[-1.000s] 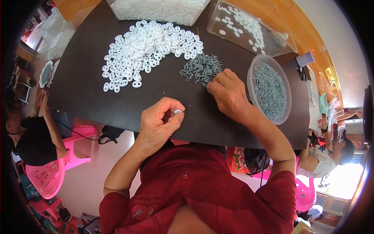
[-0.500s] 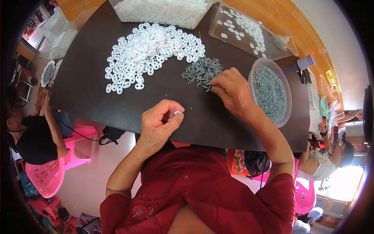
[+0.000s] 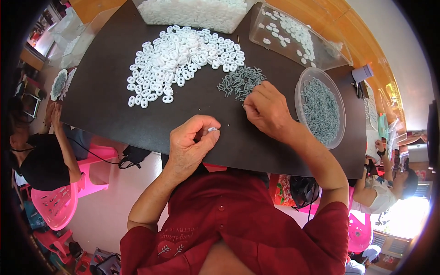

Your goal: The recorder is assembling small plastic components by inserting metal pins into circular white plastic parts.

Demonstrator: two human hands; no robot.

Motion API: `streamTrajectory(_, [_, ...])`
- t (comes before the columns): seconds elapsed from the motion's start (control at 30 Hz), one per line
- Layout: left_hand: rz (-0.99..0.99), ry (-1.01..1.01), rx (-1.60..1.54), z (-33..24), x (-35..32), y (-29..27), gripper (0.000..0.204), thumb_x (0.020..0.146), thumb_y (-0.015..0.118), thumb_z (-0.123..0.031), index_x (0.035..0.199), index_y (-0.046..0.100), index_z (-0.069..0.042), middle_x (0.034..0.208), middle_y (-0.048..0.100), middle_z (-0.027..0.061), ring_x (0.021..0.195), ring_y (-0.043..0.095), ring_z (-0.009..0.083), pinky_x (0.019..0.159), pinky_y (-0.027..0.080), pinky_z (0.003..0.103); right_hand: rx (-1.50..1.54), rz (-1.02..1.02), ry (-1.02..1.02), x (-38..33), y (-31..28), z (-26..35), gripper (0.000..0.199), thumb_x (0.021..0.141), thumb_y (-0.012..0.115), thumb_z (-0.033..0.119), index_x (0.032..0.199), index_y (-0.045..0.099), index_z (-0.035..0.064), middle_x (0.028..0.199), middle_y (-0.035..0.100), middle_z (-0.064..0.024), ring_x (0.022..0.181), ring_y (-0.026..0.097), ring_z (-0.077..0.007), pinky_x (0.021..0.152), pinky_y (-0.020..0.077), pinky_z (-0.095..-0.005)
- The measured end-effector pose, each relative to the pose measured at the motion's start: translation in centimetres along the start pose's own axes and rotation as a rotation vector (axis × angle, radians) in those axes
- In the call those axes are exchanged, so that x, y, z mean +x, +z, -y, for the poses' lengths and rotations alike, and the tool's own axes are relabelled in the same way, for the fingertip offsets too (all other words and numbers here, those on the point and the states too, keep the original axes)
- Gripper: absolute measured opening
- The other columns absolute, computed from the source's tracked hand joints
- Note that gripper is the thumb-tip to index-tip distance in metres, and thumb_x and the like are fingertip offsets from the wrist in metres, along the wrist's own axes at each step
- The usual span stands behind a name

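My left hand is closed in a pinch near the table's front edge, with a small white oval piece between thumb and forefinger. My right hand is at the near right edge of a loose heap of small grey screw-like pieces. Its fingers are curled together, and whatever they may hold is hidden. Beyond my left hand spreads a big pile of white oval pieces, each with two holes.
A round clear bowl of grey pieces stands right of my right hand. At the back are a clear bin and a shallow clear tray, both holding white pieces. A purple cup stands far right. People sit at both sides.
My right hand has drawn slightly toward me from the grey heap, and its fingers have closed together. My left hand keeps its pinch on the white piece. The whole view has shifted a little.
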State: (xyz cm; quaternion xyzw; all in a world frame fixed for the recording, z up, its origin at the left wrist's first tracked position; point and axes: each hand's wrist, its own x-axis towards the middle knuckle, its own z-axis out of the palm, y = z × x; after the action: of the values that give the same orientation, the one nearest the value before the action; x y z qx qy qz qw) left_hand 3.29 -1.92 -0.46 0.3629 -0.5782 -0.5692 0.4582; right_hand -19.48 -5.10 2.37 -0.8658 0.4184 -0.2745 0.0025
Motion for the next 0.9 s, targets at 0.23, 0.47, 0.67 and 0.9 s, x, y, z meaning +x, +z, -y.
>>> streamTrajectory(0.23, [-0.045,-0.051,-0.078,-1.1,1.6,1.1,0.011,0.086,0.064,-0.008,0.095,0.064,0.0,0.076,0.055,-0.0026,0.063,0.047,0.0019,0.054,0.038,0.018,0.723,0.133,0.747,1.6,-2.2,4.2,0.008,0.081,0.067,0.009,0.082,0.063,0.0024,0.072,0.057,0.0035,0.067,0.049,-0.0028,0.06,0.0409,-0.0204])
streamTrajectory(0.47, [0.034,-0.101,-0.107,-1.4,3.4,1.5,0.016,0.087,0.065,-0.015,0.093,0.064,0.0,0.075,0.058,-0.0021,0.064,0.048,0.0024,0.056,0.041,0.017,0.906,0.161,0.83,1.5,-2.3,4.2,0.011,0.082,0.067,0.012,0.086,0.065,0.0014,0.075,0.057,0.0043,0.068,0.049,-0.0019,0.059,0.0394,-0.0181])
streamTrajectory(0.67, [0.046,-0.1,-0.039,-1.8,3.8,1.4,0.011,0.085,0.065,-0.012,0.083,0.063,-0.002,0.066,0.053,-0.0058,0.058,0.044,0.0006,0.051,0.037,0.017,0.967,0.144,0.858,1.1,-2.1,4.3,0.013,0.082,0.067,0.013,0.086,0.065,0.0011,0.075,0.058,0.004,0.067,0.049,-0.0019,0.059,0.0392,-0.0177])
streamTrajectory(0.9, [0.105,-0.296,-0.299,-2.1,3.8,1.4,0.012,0.087,0.063,-0.014,0.083,0.06,-0.003,0.067,0.053,-0.0048,0.057,0.042,0.0007,0.051,0.035,0.016,1.121,0.087,0.952,1.2,-2.0,4.1,0.014,0.078,0.068,0.012,0.084,0.064,0.0003,0.075,0.06,0.001,0.068,0.05,-0.0044,0.062,0.0391,-0.0197])
